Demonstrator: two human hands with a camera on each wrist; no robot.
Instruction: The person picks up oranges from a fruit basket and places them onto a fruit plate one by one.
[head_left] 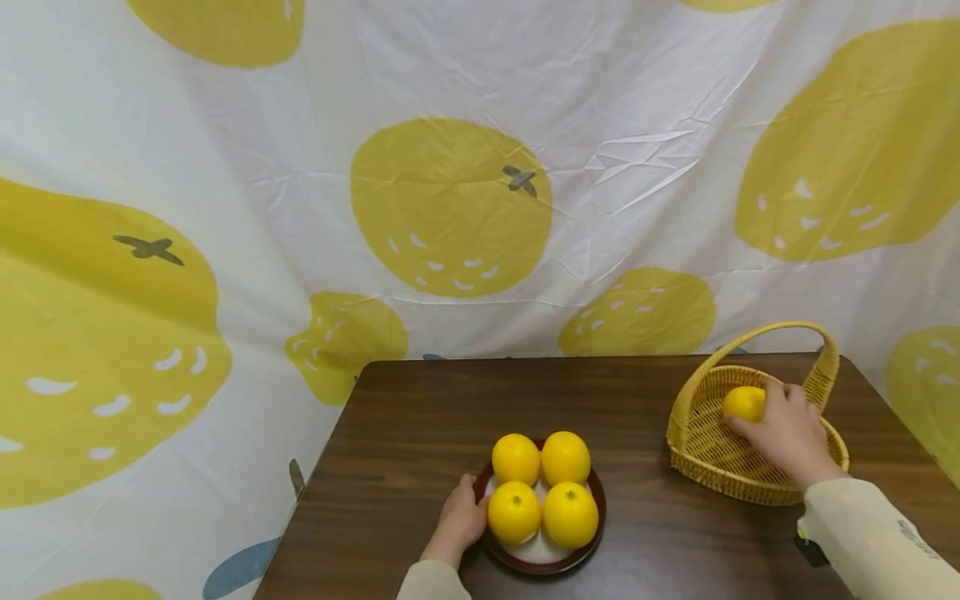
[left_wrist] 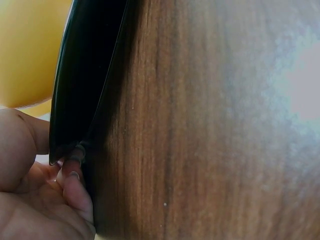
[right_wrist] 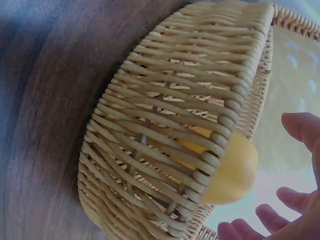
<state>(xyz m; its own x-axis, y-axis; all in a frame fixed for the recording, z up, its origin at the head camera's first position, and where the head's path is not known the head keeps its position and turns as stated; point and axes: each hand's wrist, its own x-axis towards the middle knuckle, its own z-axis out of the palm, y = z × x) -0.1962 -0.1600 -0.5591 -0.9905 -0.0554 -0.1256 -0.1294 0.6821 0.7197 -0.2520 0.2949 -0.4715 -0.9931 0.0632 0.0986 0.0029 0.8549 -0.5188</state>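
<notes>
My left hand (head_left: 461, 518) holds the left rim of a round dark red-brown plate (head_left: 546, 568) with a pale inside. In the left wrist view the thumb (left_wrist: 20, 145) lies at the rim and fingertips (left_wrist: 75, 182) reach under it. Several round yellow fruits (head_left: 514, 513) sit on the plate. My right hand (head_left: 791, 435) is over a wicker basket (head_left: 731, 482), next to one yellow fruit (head_left: 742, 403) in it. The right wrist view shows its fingers (right_wrist: 272, 218) spread, with a gap to that fruit, which is partly hidden behind the woven wall.
The brown wooden table (head_left: 405, 425) carries both plate and basket. An arched handle (head_left: 780, 327) rises over the basket. Behind the table hangs a white cloth (head_left: 637, 208) printed with large yellow fruits.
</notes>
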